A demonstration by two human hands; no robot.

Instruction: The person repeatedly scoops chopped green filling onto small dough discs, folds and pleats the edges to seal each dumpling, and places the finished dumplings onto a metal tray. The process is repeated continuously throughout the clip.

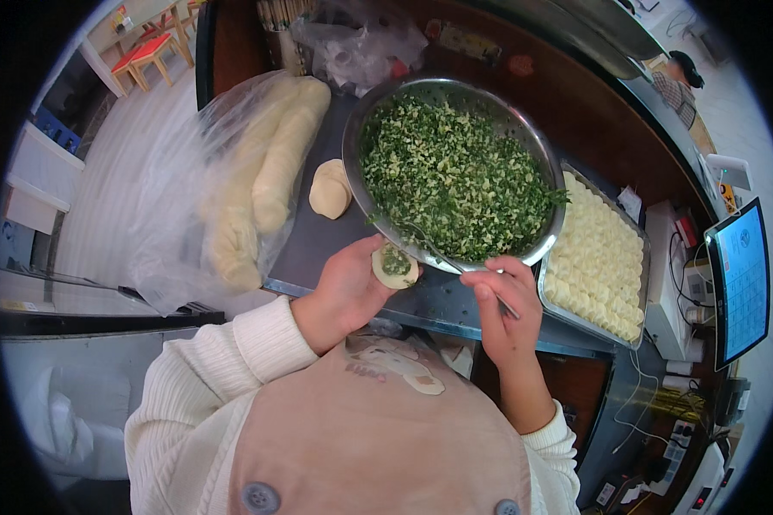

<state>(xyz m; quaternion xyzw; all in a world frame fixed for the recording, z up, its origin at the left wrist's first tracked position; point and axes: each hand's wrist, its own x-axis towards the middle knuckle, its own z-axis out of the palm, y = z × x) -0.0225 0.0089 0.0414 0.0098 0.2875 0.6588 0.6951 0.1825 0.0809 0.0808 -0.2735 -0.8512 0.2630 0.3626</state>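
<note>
Bag: a clear bag [167,215] spreads out past the left edge of the desk [316,251], with long dough rolls [279,163] in it.
Dough pile: a small pile of round dough [330,190] sits between the rolls and the bowl; a strip of dark desk shows below it.
Left hand: the left hand [343,292] is palm up over the front edge, its fingers holding a dough circle [396,279].
Dough circle: it has some greens on it, and it is just beside the bowl's near edge.
Bowl: a big shiny bowl [508,120] full of chopped greens [455,176].
Spoon: the thin spoon [445,259] crosses the bowl's near edge.
Right hand: the right hand [508,313] has its fingers pinched narrow around the spoon handle.
Tray: a tray [586,324] packed with dumplings [597,257] sits close by the bowl's right side.
Screen: a lit screen [741,283] stands farther right.
</note>
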